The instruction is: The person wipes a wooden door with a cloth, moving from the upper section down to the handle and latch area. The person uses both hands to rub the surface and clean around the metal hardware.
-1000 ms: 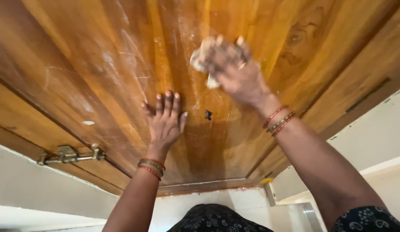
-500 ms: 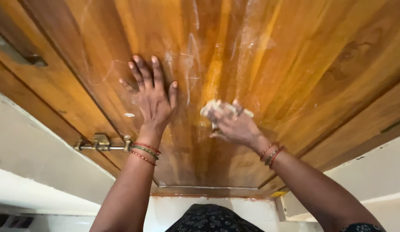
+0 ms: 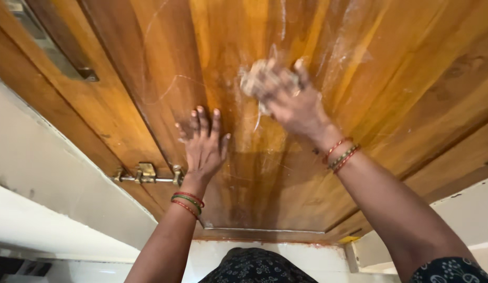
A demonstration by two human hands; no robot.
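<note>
Soft, light cloth [image 3: 265,78] bunched in right hand [image 3: 293,102] fingers, at one o'clock from flat, spread left hand [image 3: 203,144] on wooden door [image 3: 401,78].

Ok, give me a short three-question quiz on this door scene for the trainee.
1. True or false: the left hand lies flat, fingers spread, on the glossy brown wooden door.
2. What does the right hand press against the door? A) a pale crumpled cloth B) a paint brush C) a steel scraper
3. Fill in: the brass sliding bolt latch sits beside the person's ____ wrist.

Key: 1 true. 2 A, the pale crumpled cloth. 3 left.
</note>
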